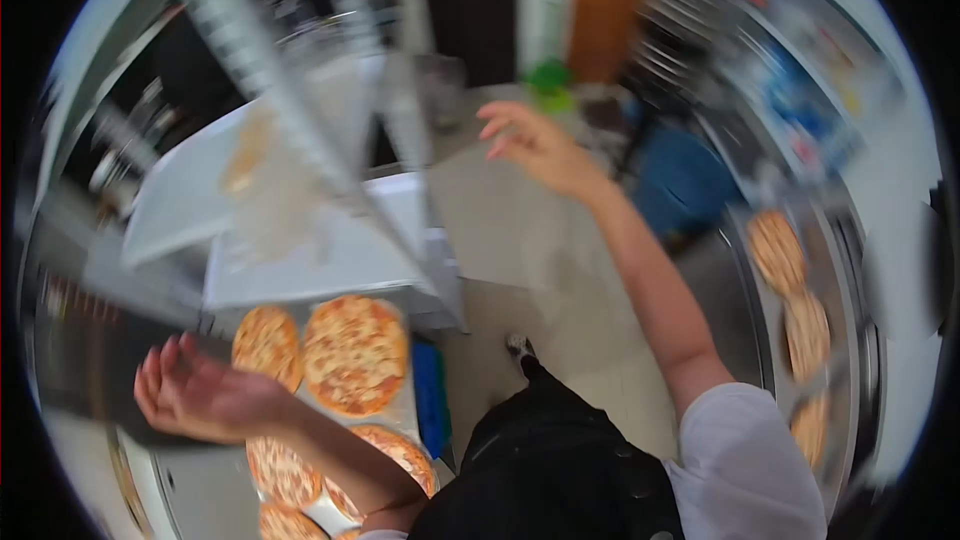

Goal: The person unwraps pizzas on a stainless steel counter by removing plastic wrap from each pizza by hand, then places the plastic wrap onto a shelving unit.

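My left hand point(205, 395) is raised on the left, palm turned up and fingers apart, holding nothing. Below and beside it, several pizzas with melted cheese lie on a light surface; a large round pizza point(355, 355) and a smaller pizza point(267, 347) are nearest the far end. My left forearm crosses over another pizza point(398, 452) and partly hides it. Stretched forward above the floor, my right hand point(540, 150) has loosely bent, parted fingers with nothing in them. It touches no object.
White shelves point(300, 285) with a blurred plastic bag point(275, 200) stand at the left. A metal counter on the right bears long browned breads point(777, 252). Further ahead are a blue bin point(685, 180) and a green object point(548, 85) on the tiled floor point(570, 320).
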